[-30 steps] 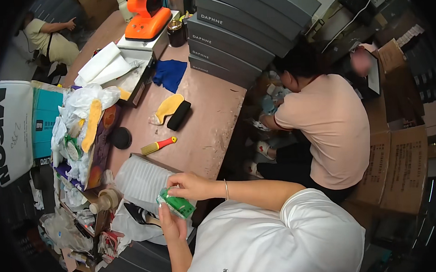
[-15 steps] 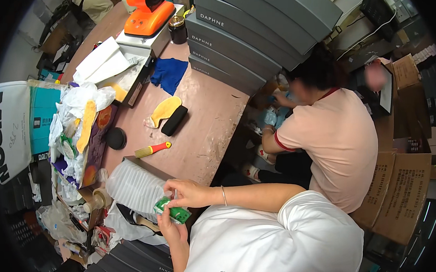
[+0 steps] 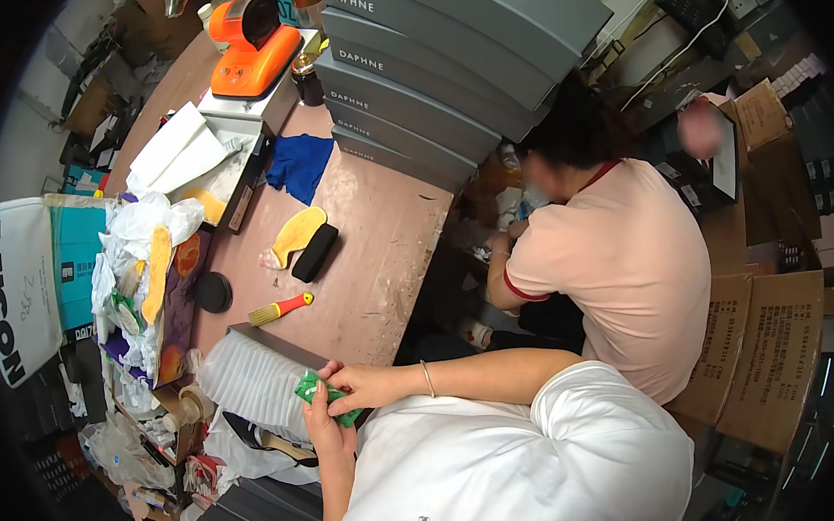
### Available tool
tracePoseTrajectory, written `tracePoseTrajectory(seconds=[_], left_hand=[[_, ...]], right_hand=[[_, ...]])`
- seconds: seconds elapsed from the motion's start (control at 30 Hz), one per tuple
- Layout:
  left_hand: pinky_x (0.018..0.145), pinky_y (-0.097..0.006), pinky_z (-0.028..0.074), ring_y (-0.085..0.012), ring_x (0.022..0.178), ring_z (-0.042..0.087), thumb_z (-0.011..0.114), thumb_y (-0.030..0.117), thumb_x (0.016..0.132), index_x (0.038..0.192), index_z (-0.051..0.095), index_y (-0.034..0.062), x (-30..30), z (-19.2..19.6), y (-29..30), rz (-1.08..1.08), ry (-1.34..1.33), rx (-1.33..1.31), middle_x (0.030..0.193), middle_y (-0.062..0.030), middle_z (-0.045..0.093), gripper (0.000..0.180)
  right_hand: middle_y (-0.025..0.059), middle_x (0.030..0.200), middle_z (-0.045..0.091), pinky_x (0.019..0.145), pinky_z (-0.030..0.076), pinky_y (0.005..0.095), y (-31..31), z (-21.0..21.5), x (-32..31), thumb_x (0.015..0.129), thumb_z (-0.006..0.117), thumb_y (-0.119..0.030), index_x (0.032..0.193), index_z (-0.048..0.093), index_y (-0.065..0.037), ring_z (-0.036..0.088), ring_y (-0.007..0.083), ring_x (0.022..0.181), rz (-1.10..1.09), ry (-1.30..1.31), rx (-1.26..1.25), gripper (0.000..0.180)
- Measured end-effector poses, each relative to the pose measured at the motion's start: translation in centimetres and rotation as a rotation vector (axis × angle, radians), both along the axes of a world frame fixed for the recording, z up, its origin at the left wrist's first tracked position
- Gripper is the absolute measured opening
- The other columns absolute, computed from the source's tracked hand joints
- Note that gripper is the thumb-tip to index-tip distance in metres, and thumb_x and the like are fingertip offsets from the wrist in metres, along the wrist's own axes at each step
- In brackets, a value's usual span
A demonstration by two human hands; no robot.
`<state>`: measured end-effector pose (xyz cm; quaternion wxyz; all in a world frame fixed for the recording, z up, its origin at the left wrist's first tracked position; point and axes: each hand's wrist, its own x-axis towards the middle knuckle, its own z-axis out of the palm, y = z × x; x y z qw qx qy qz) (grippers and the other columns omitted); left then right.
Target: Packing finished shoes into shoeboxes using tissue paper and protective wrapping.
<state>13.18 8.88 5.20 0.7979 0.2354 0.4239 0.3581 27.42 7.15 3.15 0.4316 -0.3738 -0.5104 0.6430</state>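
two hands on one small green packet
left hand (image 3: pixel 324 430) and right hand (image 3: pixel 362 388) both pinch the green packet (image 3: pixel 316 395), fingers curled shut, near a white ribbed sheet (image 3: pixel 247 380).

worktable (image 3: pixel 387 234) | blue cloth (image 3: pixel 299 163) | small brush (image 3: pixel 280 310) | grey boxes (image 3: pixel 444 61)

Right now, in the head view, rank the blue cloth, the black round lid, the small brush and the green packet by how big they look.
1. Blue cloth.
2. Small brush, longer but thin.
3. Green packet and black round lid look about alike; the packet is partly hidden in the hands and nearer the camera, so I won't rank those two.
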Motion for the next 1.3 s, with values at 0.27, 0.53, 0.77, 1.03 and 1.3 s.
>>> tracePoseTrajectory(seconds=[0.27, 0.53, 0.77, 1.03, 1.3], left_hand=[[0.093, -0.041, 0.046, -0.0255, 0.109, 0.056, 0.053, 0.024, 0.095, 0.102, 0.059, -0.0008, -2.7, -1.5, -0.8, 0.153, 0.097, 0.039, 0.112, -0.0162, 0.06, 0.027], [0.077, -0.038, 0.051, -0.0205, 0.076, 0.062, 0.053, 0.026, 0.095, 0.104, 0.053, 0.0024, -2.8, 0.0, 0.2, 0.303, 0.138, -0.009, 0.086, -0.0094, 0.06, 0.025], [0.051, -0.025, 0.037, -0.009, 0.052, 0.042, 0.054, 0.016, 0.094, 0.113, 0.05, 0.0029, -1.7, 0.3, 1.7, 0.326, 0.167, -0.019, 0.078, -0.0046, 0.054, 0.023], [0.046, -0.022, 0.03, -0.0054, 0.049, 0.037, 0.049, 0.011, 0.096, 0.115, 0.05, 0.0022, -2.5, 2.1, 3.2, 0.31, 0.086, -0.05, 0.076, -0.0049, 0.055, 0.021], [0.052, -0.024, 0.037, -0.0076, 0.056, 0.046, 0.049, 0.016, 0.097, 0.113, 0.051, 0.0022, -11.0, 3.2, 8.6, 0.537, 0.015, 0.134, 0.082, -0.006, 0.059, 0.021]], right_hand=[[0.0014, 0.08, 0.058, 0.061, 0.045, 0.0235, -1.7, -0.1, -1.5, 0.092, 0.058, -0.026, 0.096, 0.057, -0.003, 0.052, 0.0086, 0.067, 0.345, 0.108, -0.457, 0.024], [-0.0012, 0.075, 0.055, 0.056, 0.043, 0.022, -0.1, -3.5, -1.1, 0.092, 0.058, -0.027, 0.09, 0.059, -0.004, 0.049, 0.0067, 0.062, 0.32, 0.115, -0.403, 0.022], [0.0004, 0.079, 0.06, 0.047, 0.04, 0.0204, 3.0, -5.2, 2.6, 0.09, 0.059, -0.025, 0.093, 0.06, -0.006, 0.049, 0.0063, 0.058, 0.051, 0.04, -0.595, 0.02], [-0.0037, 0.074, 0.053, 0.053, 0.041, 0.0188, 6.7, -5.0, 1.9, 0.093, 0.057, -0.022, 0.095, 0.058, -0.007, 0.048, 0.0036, 0.063, 0.077, 0.12, -0.574, 0.016], [-0.0019, 0.077, 0.059, 0.053, 0.04, 0.0183, 16.6, -1.3, -0.8, 0.093, 0.057, -0.016, 0.092, 0.058, -0.005, 0.049, 0.0036, 0.06, -0.028, -0.011, -0.334, 0.011]])
